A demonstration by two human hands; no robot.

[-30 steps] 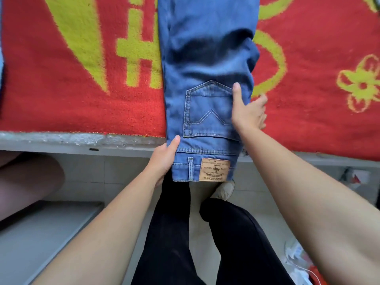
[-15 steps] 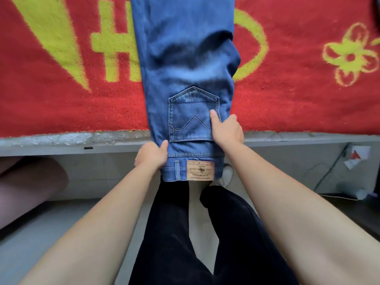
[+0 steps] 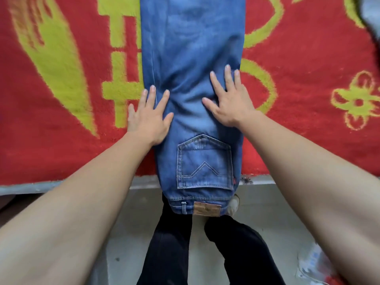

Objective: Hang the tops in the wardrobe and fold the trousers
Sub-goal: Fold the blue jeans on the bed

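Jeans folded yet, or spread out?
Halved lengthwise: jeans show one back pocket, one leg's width. Crosswise fold: cannot tell, far end out of frame.

We saw blue jeans (image 3: 191,83) lying mid-frame on a red-and-yellow blanket (image 3: 308,124), our left hand (image 3: 149,118) flat along their left edge, our right hand (image 3: 228,99) flat on the denim, waistband overhanging at the lower centre.

Left grip (image 3: 149,118), right grip (image 3: 228,103): flat, splayed

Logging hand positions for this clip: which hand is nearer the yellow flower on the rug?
Right. The right hand lies flat on the jeans, left of the flower; the left hand is farther, at the jeans' opposite edge.
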